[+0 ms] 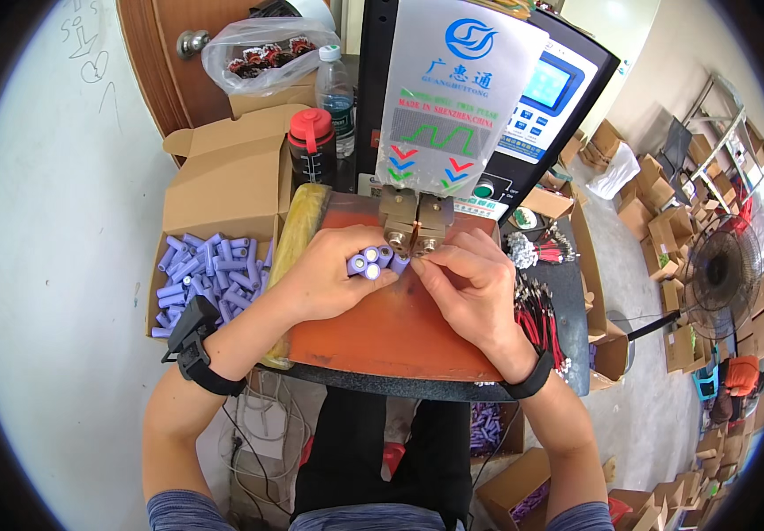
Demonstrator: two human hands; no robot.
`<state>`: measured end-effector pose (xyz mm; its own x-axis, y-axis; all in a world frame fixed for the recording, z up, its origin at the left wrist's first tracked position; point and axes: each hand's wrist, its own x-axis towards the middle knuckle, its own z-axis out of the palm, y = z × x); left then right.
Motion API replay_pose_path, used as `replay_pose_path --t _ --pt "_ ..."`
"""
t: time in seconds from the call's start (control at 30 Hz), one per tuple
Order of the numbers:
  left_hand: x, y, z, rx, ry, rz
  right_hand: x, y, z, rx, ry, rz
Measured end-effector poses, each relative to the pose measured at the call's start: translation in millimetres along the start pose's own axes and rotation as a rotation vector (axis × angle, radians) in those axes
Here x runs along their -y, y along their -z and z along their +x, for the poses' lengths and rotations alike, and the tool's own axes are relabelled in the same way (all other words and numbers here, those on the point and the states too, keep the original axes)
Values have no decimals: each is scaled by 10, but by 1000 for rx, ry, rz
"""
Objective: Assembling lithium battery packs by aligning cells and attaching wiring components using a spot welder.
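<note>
Clutches a small cluster of purple cylindrical battery cells (370, 264) in the left hand (333, 270), with fingers curled snugly around the bundle and round pale ends turned toward the camera. Holds the bundle right by the paired metal electrodes (417, 221) of a battery spot welder (453, 97), over an orange mat (382, 332) on the dark desk (576, 350); cannot tell contact from a slight gap there. Brings the right hand (470, 279) in from the opposite side, with thumb and forefinger nearly closed in a pinch just beside the electrodes and the nearest cell; cannot make out any small piece between the two tips. Wears a black strap with a boxy device (194, 345) on the left forearm and a black wristband (532, 375) on the right wrist.

Has within view, to the left, an open cardboard box (227, 173) heaped with loose purple cells (209, 276), and a long yellow roll (304, 228) along the mat's edge. Includes, behind these, a dark bottle with a red lid (311, 149), a clear water bottle (336, 102) and a plastic bag (262, 57) of dark red items. Takes in, to the right, red and black wire leads (537, 323) on the desk, and beyond, a fan (722, 265) near stacked cardboard boxes (656, 186).
</note>
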<state>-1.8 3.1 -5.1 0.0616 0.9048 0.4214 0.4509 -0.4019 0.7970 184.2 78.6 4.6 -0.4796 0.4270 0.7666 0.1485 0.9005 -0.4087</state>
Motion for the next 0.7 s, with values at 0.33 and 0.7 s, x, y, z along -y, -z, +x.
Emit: replay_pose_path --t 0.33,0.7 --pt "2 -8 -3 -17 8 21 -2 5 -16 8 14 -69" --pt "10 -9 -17 -14 25 71 6 13 -29 2 4 -62"
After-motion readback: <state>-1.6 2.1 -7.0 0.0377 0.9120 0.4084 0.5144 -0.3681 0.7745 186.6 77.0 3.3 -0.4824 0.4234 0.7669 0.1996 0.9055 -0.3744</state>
